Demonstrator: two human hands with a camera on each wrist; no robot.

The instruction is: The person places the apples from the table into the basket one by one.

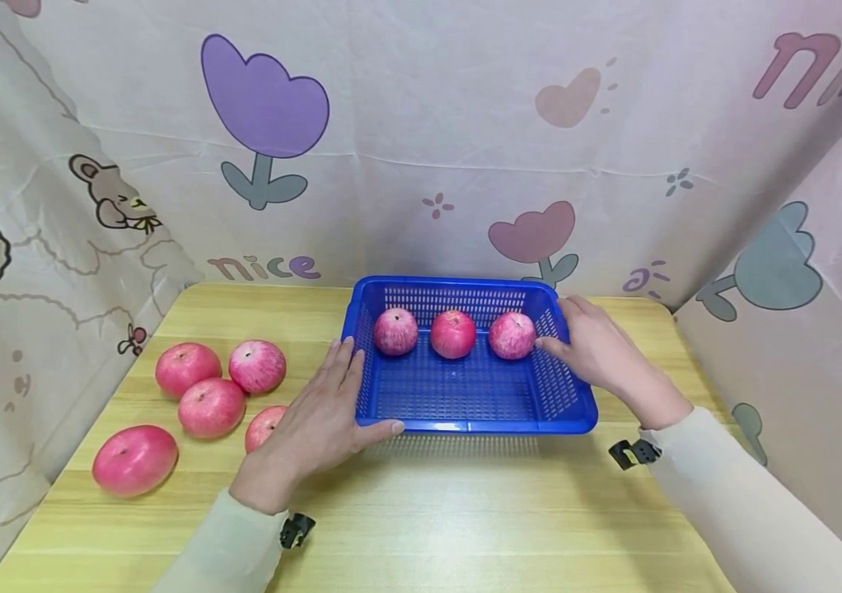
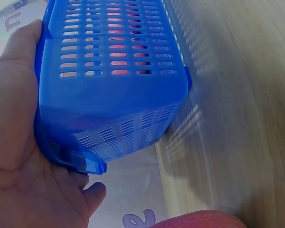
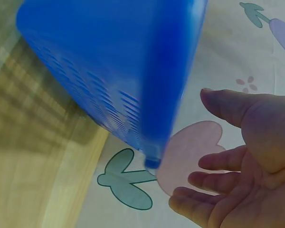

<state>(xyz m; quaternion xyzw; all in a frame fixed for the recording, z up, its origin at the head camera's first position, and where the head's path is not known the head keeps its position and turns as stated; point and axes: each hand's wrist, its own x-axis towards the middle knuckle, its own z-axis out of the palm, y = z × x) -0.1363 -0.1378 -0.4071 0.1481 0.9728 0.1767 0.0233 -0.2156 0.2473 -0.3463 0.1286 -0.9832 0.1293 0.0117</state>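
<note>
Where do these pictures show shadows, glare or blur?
Head view: whitish glare on the pale-yellow wood-grain table; left wrist view: striped shadows beside the blue, rectangular, slotted plastic basket; right wrist view: the basket's near rim looks blurred.

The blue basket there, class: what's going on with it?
A person has their left grip against the left rim of the blue basket; the right grip is open at its right side. Three apples sit in a row inside, toward the far side. Five more apples lie on the table to the left, one partly hidden.
</note>
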